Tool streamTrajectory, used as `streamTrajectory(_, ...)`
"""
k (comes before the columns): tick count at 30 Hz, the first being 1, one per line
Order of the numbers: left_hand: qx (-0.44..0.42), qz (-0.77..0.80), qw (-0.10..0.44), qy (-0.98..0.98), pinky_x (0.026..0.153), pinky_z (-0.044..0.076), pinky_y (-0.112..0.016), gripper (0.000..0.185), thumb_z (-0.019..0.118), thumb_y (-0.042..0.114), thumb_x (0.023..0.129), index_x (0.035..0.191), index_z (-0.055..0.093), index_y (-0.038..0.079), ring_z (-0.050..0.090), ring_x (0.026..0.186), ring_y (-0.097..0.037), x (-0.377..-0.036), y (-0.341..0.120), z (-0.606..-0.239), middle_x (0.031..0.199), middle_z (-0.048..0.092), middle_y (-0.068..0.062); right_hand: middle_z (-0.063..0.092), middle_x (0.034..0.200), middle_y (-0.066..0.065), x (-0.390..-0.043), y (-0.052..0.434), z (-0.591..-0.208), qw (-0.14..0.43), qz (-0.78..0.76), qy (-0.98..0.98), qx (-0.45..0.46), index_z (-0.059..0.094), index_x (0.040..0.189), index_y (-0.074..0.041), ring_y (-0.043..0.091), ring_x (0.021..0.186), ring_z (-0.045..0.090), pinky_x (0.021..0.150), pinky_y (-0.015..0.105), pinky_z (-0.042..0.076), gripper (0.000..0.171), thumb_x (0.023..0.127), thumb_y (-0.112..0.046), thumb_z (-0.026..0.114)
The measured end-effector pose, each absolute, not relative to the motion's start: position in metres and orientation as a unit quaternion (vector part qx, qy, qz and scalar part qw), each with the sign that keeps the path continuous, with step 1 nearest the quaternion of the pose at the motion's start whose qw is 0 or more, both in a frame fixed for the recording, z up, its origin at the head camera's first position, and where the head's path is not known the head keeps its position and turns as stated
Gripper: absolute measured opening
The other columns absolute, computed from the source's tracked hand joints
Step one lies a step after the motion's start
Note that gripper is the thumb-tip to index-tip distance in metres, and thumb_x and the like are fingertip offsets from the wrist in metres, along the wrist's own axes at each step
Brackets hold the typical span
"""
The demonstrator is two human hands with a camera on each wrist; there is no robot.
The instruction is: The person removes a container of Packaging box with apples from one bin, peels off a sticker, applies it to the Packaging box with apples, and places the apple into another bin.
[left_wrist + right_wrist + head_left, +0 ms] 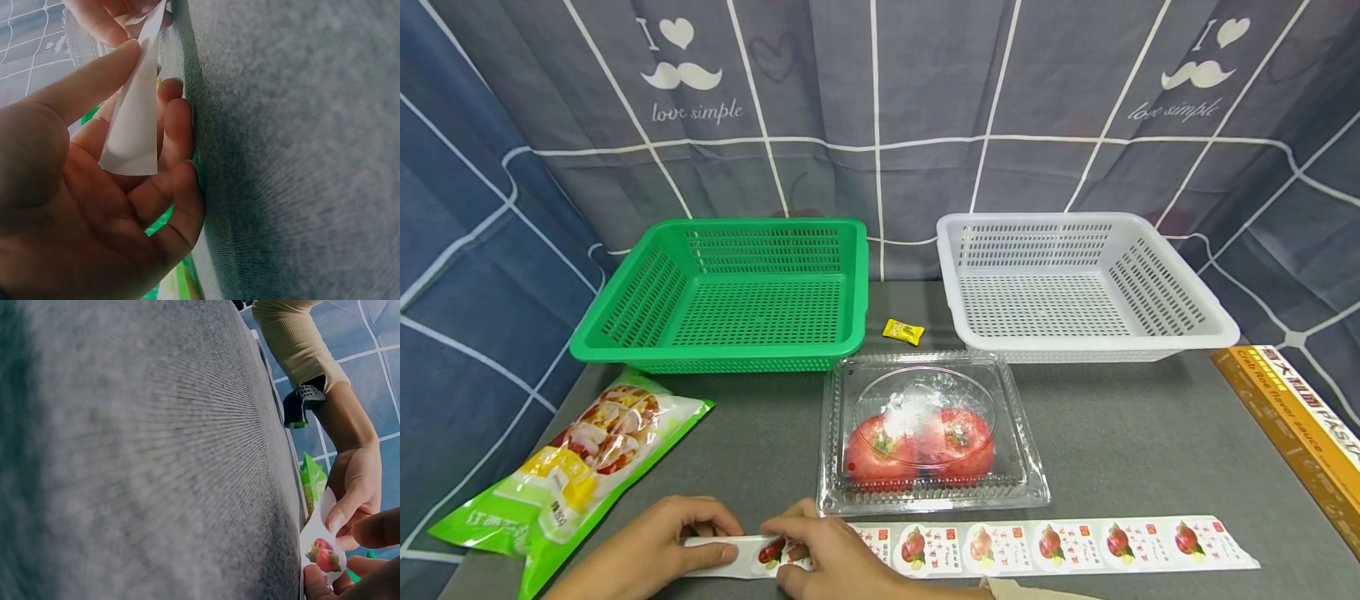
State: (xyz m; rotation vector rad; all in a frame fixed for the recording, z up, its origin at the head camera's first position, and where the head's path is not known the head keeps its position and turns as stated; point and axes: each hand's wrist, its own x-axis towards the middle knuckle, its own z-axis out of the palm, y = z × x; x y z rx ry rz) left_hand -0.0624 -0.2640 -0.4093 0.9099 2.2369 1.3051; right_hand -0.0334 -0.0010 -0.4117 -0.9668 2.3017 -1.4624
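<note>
counter [1120, 442]: grey. green plastic basket [722, 353] at rear left, white plastic basket [1097, 342] at rear right, both upright. green-and-white food bag [595, 467] lies at left. clear clamshell [932, 502] sits centrally, lid on, tomatoes [886, 457] inside. fruit-printed label strip [1011, 548] lies along the near side, in front of the clamshell, left end lifted. left hand [658, 543]: thumb and fingers pinch that end. right hand [842, 557]: fingers pinch the strip just beside. yellow wrapped candy [903, 332] lies between the baskets.
</note>
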Motion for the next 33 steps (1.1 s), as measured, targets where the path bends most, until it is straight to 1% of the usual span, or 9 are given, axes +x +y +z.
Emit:
streamTrajectory(2, 0.332, 0.471, 0.195, 0.794, 0.054, 0.045, -0.023, 0.016, 0.068, 0.003, 0.091, 0.100, 0.072, 0.015, 0.057, 0.072, -0.002, -0.0626, -0.2647, -0.4098, 0.086, 0.065, 0.013, 0.056, 0.107, -0.004, -0.0333, -0.0010, -0.4110, 0.129, -0.503, 0.789, -0.328, 0.065, 0.125, -0.001, -0.007, 0.087, 0.053, 0.075, 0.009, 0.045, 0.042, 0.083, 0.000, 0.067)
streamTrajectory(7, 0.333, 0.480, 0.200, 0.787, 0.054, 0.045, -0.024, 0.016, 0.068, 0.003, 0.091, 0.101, 0.072, 0.015, 0.057, 0.072, -0.002, -0.0631, -0.2651, -0.4102, 0.086, 0.065, 0.012, 0.055, 0.103, -0.005, -0.0318, -0.0007, -0.4116, 0.120, -0.507, 0.788, -0.328, 0.066, 0.122, 0.002, -0.007, 0.086, 0.053, 0.073, 0.009, 0.045, 0.038, 0.084, 0.002, 0.065)
streamTrajectory(12, 0.330, 0.489, 0.212, 0.779, 0.055, 0.046, -0.024, 0.016, 0.067, 0.002, 0.092, 0.101, 0.072, 0.014, 0.058, 0.074, -0.002, -0.0630, -0.2653, -0.4098, 0.088, 0.065, 0.010, 0.056, 0.098, -0.007, -0.0304, -0.0009, -0.4137, 0.113, -0.528, 0.779, -0.319, 0.072, 0.110, 0.001, -0.008, 0.084, 0.051, 0.072, 0.010, 0.046, 0.028, 0.083, 0.004, 0.067)
streamTrajectory(14, 0.328, 0.491, 0.216, 0.777, 0.056, 0.047, -0.025, 0.016, 0.067, 0.002, 0.092, 0.101, 0.072, 0.013, 0.058, 0.075, -0.002, -0.0628, -0.2655, -0.4097, 0.090, 0.066, 0.010, 0.055, 0.096, -0.009, -0.0300, -0.0008, -0.4141, 0.121, -0.543, 0.773, -0.306, 0.074, 0.105, 0.000, -0.009, 0.083, 0.050, 0.071, 0.011, 0.047, 0.024, 0.083, 0.005, 0.068)
streamTrajectory(19, 0.321, 0.492, 0.222, 0.779, 0.057, 0.048, -0.025, 0.014, 0.066, 0.002, 0.092, 0.102, 0.072, 0.012, 0.058, 0.077, -0.003, -0.0627, -0.2656, -0.4093, 0.091, 0.066, 0.009, 0.057, 0.093, -0.011, -0.0290, -0.0016, -0.4150, 0.124, -0.560, 0.768, -0.285, 0.075, 0.098, 0.000, -0.009, 0.082, 0.051, 0.070, 0.011, 0.047, 0.017, 0.082, 0.004, 0.069)
streamTrajectory(24, 0.325, 0.491, 0.218, 0.778, 0.058, 0.048, -0.025, 0.015, 0.067, 0.002, 0.092, 0.101, 0.072, 0.012, 0.059, 0.078, -0.003, -0.0620, -0.2651, -0.4093, 0.092, 0.067, 0.008, 0.058, 0.089, -0.011, -0.0273, -0.0036, -0.4158, 0.102, -0.560, 0.773, -0.280, 0.076, 0.090, 0.000, -0.010, 0.080, 0.051, 0.067, 0.010, 0.048, 0.013, 0.080, 0.007, 0.071)
streamTrajectory(28, 0.331, 0.495, 0.214, 0.775, 0.058, 0.048, -0.025, 0.015, 0.068, 0.002, 0.091, 0.101, 0.072, 0.013, 0.058, 0.078, -0.003, -0.0609, -0.2648, -0.4095, 0.092, 0.067, 0.008, 0.059, 0.085, -0.011, -0.0265, -0.0048, -0.4179, 0.074, -0.547, 0.783, -0.286, 0.075, 0.082, -0.002, -0.010, 0.079, 0.049, 0.066, 0.009, 0.047, 0.010, 0.079, 0.007, 0.072)
streamTrajectory(33, 0.335, 0.499, 0.209, 0.771, 0.058, 0.049, -0.026, 0.016, 0.068, 0.001, 0.091, 0.100, 0.072, 0.013, 0.059, 0.077, -0.003, -0.0603, -0.2647, -0.4104, 0.091, 0.067, 0.008, 0.061, 0.084, -0.010, -0.0263, -0.0053, -0.4197, 0.057, -0.541, 0.786, -0.293, 0.075, 0.080, -0.004, -0.010, 0.079, 0.049, 0.066, 0.009, 0.046, 0.011, 0.080, 0.006, 0.072)
